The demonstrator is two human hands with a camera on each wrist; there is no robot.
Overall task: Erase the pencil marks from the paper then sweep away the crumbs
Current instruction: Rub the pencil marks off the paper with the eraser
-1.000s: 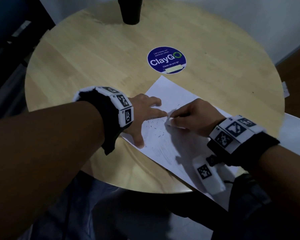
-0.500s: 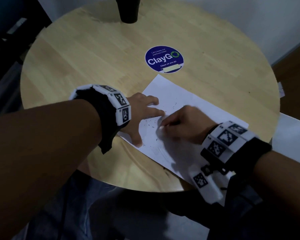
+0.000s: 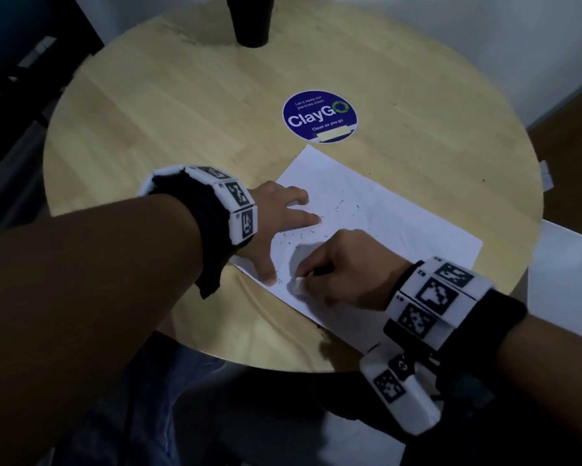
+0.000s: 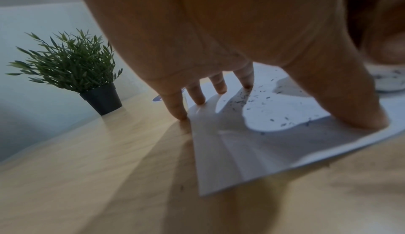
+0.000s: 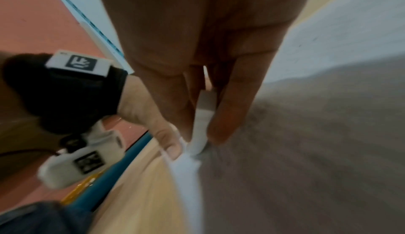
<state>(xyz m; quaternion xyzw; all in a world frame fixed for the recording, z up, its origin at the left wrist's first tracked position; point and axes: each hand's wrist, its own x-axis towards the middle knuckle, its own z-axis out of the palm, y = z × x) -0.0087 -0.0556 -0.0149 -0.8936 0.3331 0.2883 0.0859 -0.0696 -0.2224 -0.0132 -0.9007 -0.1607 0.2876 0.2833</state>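
Observation:
A white sheet of paper [image 3: 377,216] lies on the round wooden table [image 3: 181,112], strewn with dark eraser crumbs [image 3: 296,234]. My left hand [image 3: 282,223] presses flat on the paper's left edge, fingers spread; in the left wrist view its fingers [image 4: 219,85] and thumb hold the paper [image 4: 241,151] down among the crumbs [image 4: 254,99]. My right hand [image 3: 336,267] pinches a white eraser [image 3: 297,283] and rubs its tip on the paper near the front edge. In the right wrist view the eraser [image 5: 202,121] sits between thumb and fingers, tip on the paper [image 5: 350,29].
A blue round ClayGo sticker [image 3: 319,116] lies beyond the paper. A small potted plant in a black pot [image 3: 251,20] stands at the table's far edge, and in the left wrist view the plant [image 4: 72,67] appears at the left. The table's front edge is close under my right wrist.
My right hand has slid the eraser down the paper toward me, from beside the left fingertips to near the left thumb. The left hand has stayed pressed on the paper.

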